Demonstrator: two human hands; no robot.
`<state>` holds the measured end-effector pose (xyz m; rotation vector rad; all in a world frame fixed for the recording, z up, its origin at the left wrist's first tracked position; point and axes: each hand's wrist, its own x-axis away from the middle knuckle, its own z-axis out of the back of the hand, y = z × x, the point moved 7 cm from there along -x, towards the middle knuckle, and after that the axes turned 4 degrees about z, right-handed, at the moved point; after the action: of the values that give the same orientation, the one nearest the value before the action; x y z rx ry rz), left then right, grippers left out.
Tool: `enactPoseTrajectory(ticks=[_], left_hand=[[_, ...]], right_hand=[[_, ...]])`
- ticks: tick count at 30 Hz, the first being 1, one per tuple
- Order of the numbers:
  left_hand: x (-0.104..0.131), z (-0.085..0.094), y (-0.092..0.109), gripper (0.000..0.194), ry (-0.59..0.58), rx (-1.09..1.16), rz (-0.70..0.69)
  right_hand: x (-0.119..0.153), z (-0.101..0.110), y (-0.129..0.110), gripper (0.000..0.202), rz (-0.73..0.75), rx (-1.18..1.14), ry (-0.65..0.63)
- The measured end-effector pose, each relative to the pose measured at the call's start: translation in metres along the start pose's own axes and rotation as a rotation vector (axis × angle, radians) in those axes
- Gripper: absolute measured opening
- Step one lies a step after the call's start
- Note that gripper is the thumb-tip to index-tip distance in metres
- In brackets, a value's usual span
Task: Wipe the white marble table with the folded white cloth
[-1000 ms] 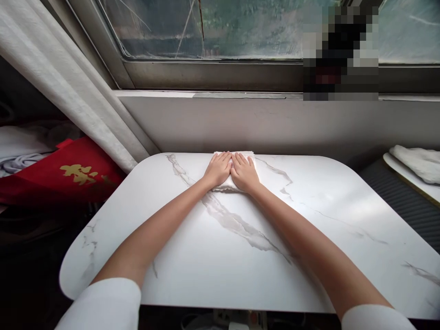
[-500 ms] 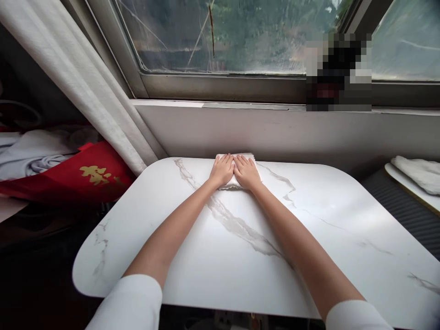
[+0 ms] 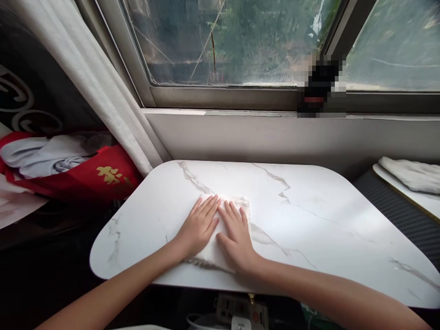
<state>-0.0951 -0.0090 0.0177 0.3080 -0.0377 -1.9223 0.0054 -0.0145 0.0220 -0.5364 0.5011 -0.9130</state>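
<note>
A folded white cloth [image 3: 213, 252] lies flat on the white marble-patterned tabletop [image 3: 326, 256], near its front edge. Pressed on the cloth's left part is my left hand [image 3: 199, 227], its fingers stretched out and pointing away from me. My right hand [image 3: 237, 238] lies flat on the right part, fingers spread and thumb out to the left. The two hands are close together at the fingertips. The cloth's far right corner and near fringe show; the rest is under my palms.
Behind the table stand a wall and a window [image 3: 233, 46]. A white curtain [image 3: 103, 78] hangs at left, beside a red bag [image 3: 85, 178] stuffed with clothes. Another white cloth [image 3: 412, 174] rests at far right. Below the front edge is a power strip [image 3: 225, 309].
Both hands have drawn the cloth from the table's far edge back towards me, close to the front edge. The view has shifted slightly too.
</note>
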Motion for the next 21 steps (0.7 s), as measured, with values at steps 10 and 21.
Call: enactPoseTrajectory(ticks=[10, 21], left_hand=[[0.048, 0.015, -0.026, 0.049, 0.052, -0.025, 0.078], [-0.053, 0.005, -0.119, 0.051, 0.014, -0.006, 0.161]], right_hand=[[-0.001, -0.022, -0.038, 0.067, 0.065, -0.138, -0.205], [-0.132, -0.035, -0.001, 0.059, 0.109, 0.24, -0.094]])
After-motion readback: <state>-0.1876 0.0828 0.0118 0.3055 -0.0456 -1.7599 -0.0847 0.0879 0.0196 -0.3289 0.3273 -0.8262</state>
